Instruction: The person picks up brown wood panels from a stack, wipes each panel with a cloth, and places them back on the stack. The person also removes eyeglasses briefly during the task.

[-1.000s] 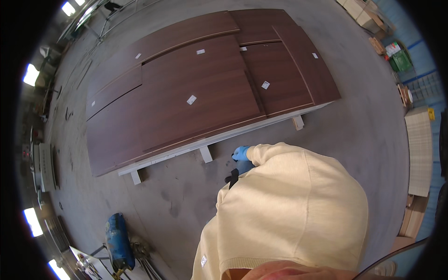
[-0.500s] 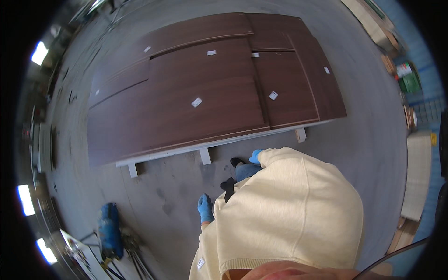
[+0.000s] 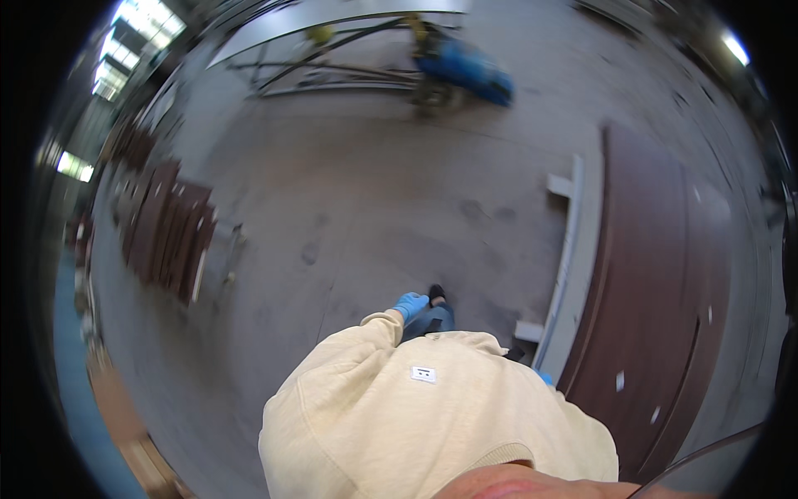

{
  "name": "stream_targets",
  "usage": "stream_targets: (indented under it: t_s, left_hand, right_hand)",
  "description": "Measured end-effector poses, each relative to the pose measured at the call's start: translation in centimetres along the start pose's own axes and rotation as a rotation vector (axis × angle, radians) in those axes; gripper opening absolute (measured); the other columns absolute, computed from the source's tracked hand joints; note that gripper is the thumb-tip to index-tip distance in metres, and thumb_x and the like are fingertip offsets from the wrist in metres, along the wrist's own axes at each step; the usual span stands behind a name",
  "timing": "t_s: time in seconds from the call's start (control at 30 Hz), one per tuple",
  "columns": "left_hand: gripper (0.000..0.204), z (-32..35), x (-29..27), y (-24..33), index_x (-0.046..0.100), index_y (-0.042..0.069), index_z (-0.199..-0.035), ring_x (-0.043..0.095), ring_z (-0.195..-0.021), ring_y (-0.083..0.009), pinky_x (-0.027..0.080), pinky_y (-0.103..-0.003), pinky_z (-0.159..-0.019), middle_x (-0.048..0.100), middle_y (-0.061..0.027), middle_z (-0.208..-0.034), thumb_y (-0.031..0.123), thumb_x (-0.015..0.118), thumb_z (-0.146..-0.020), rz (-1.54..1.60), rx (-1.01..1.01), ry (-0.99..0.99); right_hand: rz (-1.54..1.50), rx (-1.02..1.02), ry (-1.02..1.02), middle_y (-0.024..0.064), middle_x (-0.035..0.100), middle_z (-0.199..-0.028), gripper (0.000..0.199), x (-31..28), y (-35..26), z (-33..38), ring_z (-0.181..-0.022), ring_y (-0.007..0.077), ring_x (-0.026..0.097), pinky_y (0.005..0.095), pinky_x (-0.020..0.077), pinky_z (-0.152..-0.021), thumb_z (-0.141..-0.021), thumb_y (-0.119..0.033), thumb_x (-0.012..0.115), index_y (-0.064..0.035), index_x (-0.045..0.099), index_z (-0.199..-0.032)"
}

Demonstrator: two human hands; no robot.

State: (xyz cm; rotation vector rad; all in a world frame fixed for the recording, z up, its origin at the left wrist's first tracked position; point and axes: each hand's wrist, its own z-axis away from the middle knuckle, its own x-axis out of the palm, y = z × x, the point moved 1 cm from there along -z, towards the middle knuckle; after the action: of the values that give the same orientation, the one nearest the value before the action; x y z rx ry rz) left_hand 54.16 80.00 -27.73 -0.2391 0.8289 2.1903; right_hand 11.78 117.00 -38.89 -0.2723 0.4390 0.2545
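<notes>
My left hand [image 3: 410, 305], in a blue glove, hangs low in front of my body beside my jeans and dark shoe [image 3: 436, 293]. Nothing shows in it, but blur hides how its fingers are held. Of my right hand [image 3: 544, 377] only a sliver of blue glove appears past my cream sweatshirt; its fingers are hidden. That hand is nearest to the stack of dark brown panels [image 3: 640, 274], which lies along my right side on a pale base panel [image 3: 573, 274] with white support blocks [image 3: 529, 331] under it.
Ahead stands a metal-framed table [image 3: 332, 25] with a blue cylindrical machine [image 3: 465, 68] at its right end. On the left, several brown panels [image 3: 166, 233] stand upright in a rack. Grey concrete floor [image 3: 332, 183] lies between, and cardboard-coloured material [image 3: 116, 399] is at lower left.
My view has turned far to the left. The brown panel stack has gone from ahead to my right side, and the blue machine from lower left to far ahead.
</notes>
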Motion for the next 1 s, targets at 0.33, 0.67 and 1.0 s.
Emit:
stream_targets:
  t_s: [0.33,0.67,1.0]
  left_hand:
    - [0.056,-8.9,-19.7,0.0,0.073,0.007,-0.126,0.068,-0.117,-0.0355,0.052,-0.041,-0.103,0.072,-0.0192,-0.127,0.05,0.062,-0.092,0.096,-0.246,0.187]
    - [0.057,-21.0,-36.2,4.6,0.07,0.006,-0.131,0.065,-0.126,-0.0326,0.049,-0.043,-0.108,0.071,-0.0166,-0.132,0.049,0.062,-0.095,0.369,-0.324,0.327]
    - [0.059,-26.6,-49.3,4.4,0.069,0.009,-0.133,0.06,-0.131,-0.0404,0.048,-0.045,-0.109,0.065,-0.0187,-0.141,0.051,0.055,-0.095,0.909,-0.548,0.739]
  right_hand:
    - [-0.279,-0.305,-0.108,0.0116,0.077,-0.106,0.039,-5.2,-39.0,-4.5,-0.093,0.021,0.07,0.0365,0.0567,-0.084,-0.095,-0.03,0.073,0.0009,0.076,-0.119]
    - [0.193,-0.168,-0.17,0.0087,0.074,-0.086,0.034,-8.3,-70.7,-24.5,-0.074,0.0171,0.064,0.0349,0.0517,-0.067,-0.097,-0.034,0.069,-0.0019,0.077,-0.106]
    - [0.737,-0.628,-0.29,0.0075,0.072,-0.082,0.035,-1.2,-124.8,-31.8,-0.069,0.0175,0.062,0.0382,0.0505,-0.063,-0.098,-0.035,0.067,-0.0007,0.075,-0.094]
